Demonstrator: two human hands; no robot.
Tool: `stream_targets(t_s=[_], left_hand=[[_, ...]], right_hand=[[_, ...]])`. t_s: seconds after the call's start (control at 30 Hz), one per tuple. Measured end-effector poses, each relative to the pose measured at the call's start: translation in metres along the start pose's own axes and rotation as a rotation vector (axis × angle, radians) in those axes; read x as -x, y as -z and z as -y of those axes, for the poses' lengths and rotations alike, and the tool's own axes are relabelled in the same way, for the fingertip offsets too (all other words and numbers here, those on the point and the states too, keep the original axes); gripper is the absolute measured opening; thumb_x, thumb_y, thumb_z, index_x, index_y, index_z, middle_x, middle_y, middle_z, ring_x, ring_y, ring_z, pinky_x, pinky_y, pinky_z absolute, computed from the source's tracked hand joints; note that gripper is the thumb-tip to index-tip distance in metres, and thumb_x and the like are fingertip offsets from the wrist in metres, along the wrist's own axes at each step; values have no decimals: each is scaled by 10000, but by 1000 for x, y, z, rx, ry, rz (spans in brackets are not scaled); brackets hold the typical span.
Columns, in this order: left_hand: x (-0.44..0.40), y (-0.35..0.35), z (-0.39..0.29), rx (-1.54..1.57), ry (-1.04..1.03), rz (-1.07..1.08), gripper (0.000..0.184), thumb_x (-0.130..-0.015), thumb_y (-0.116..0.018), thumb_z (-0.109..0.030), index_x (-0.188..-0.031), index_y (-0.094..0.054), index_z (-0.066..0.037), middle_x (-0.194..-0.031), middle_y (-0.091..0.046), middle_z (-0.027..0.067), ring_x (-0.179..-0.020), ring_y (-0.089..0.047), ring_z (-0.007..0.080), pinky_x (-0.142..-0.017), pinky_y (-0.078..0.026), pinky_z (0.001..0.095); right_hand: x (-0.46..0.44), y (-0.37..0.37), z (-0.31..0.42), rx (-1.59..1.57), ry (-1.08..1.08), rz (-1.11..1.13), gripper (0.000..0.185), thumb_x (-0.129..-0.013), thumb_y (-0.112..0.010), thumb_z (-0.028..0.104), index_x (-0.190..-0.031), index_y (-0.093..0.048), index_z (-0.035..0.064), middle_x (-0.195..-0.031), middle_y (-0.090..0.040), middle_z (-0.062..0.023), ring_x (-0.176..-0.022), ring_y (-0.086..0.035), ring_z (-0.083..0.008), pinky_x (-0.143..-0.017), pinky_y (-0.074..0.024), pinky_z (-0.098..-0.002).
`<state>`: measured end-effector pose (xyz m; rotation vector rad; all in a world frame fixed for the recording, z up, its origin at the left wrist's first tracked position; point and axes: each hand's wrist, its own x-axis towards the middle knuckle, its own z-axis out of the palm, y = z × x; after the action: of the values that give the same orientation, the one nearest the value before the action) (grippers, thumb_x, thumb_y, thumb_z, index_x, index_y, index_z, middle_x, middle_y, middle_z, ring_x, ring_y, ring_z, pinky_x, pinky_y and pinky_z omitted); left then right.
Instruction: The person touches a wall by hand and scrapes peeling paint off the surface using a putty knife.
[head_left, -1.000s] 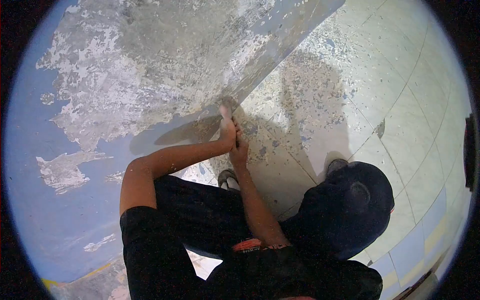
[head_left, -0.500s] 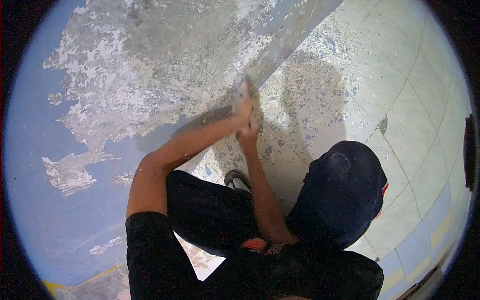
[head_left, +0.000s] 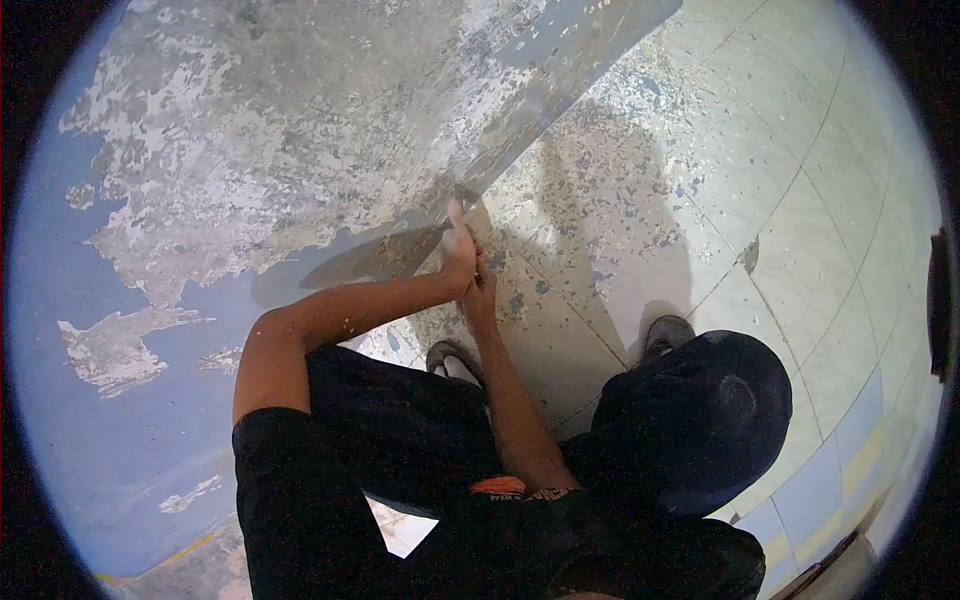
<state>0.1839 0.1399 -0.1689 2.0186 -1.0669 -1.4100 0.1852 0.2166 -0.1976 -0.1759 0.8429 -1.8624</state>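
My left hand (head_left: 459, 252) is closed at the foot of the wall (head_left: 290, 120), one finger or thumb stretched forward along the surface. Just behind it, my right hand (head_left: 480, 292) is wrapped close against the left. Both seem to grip one small tool, apparently a scraper (head_left: 464, 191); only a faint dark edge shows beyond the fingertip, and its handle is hidden. The wall's blue paint (head_left: 150, 440) has come off in a large patch, baring rough grey and white plaster around the hands.
Pale floor tiles (head_left: 800, 260) meet the wall along a slanting line, strewn with paint flakes (head_left: 610, 150). My bent knees (head_left: 700, 420) flank the right arm. One shoe (head_left: 455, 360) is near the wall, another (head_left: 667, 333) farther right. Shadows fall across wall and floor.
Both hands have moved together back toward my body along the wall's foot, still closed. My right knee has shifted right and lower in view, uncovering the right shoe.
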Motion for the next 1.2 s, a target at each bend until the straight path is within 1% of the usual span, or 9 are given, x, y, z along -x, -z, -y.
stream_targets(t_s=[0.1,0.2,0.33,0.4,0.5,0.6,0.77,0.93,1.2], left_hand=[[9,3,-7,-16,10,-31,781,-806,-215,-743,-516,-388,-39,-498,-434,68,-479,-453,203,-523,-394,369],[9,-2,-14,-93,5,-79,806,-803,-218,-746,-549,-446,-16,-523,-474,92,-503,-485,218,-537,-402,372],[-1,-23,-28,-149,-36,-130,832,-796,-224,-753,-559,-494,-3,-554,-513,131,-519,-511,240,-568,-420,378],[-38,-27,-3,-271,-108,-211,808,-798,-222,-752,-518,-455,-30,-526,-480,113,-498,-496,228,-546,-425,372],[-35,-23,-8,-225,-103,-150,792,-794,-224,-756,-524,-435,-42,-527,-471,99,-491,-481,216,-533,-415,365],[-30,-18,-22,-186,-106,-82,776,-791,-225,-760,-529,-416,-55,-527,-462,85,-483,-466,204,-519,-405,358],[-13,-29,-31,-65,-82,50,750,-785,-228,-766,-539,-384,-75,-529,-447,63,-471,-440,184,-496,-389,346],[11,-16,-17,27,-3,60,694,-789,-249,-758,-571,-345,-106,-523,-397,29,-453,-406,157,-454,-370,309],[22,-2,-41,69,-12,-22,702,-771,-284,-770,-579,-365,-100,-530,-346,2,-476,-387,153,-478,-364,311]], right_hand=[[1,18,-16,29,-208,102,396,-964,-393,286,-1190,-506,-19,-1097,-586,-88,-945,-549,-160,-789,-444,-311],[-4,16,-18,49,-141,53,320,-953,-432,284,-1143,-514,40,-808,-556,29,-642,-522,-43,-497,-400,-189],[-20,4,23,86,-308,-6,343,-956,-421,297,-1172,-500,42,-860,-559,4,-675,-524,-48,-511,-401,-187],[-35,11,7,104,-183,-49,373,-953,-429,252,-1181,-513,-30,-1115,-576,-101,-976,-538,-158,-810,-426,-294],[-67,-27,72,257,64,-187,356,-946,-426,211,-1199,-504,-27,-1111,-574,-102,-1003,-524,-173,-848,-408,-290],[-91,-9,90,331,-156,-102,359,-939,-414,182,-1219,-484,-32,-1127,-558,-106,-1027,-505,-182,-868,-393,-288],[-64,22,36,184,66,-194,328,-936,-424,196,-1131,-530,-46,-1026,-581,-113,-948,-519,-176,-812,-409,-295],[-13,30,5,182,-333,41,318,-940,-421,163,-1179,-513,-24,-1056,-582,-97,-980,-516,-160,-842,-404,-308],[-6,-6,10,117,-72,-18,295,-940,-434,196,-1092,-550,-28,-961,-592,-87,-860,-551,-147,-741,-443,-314]])
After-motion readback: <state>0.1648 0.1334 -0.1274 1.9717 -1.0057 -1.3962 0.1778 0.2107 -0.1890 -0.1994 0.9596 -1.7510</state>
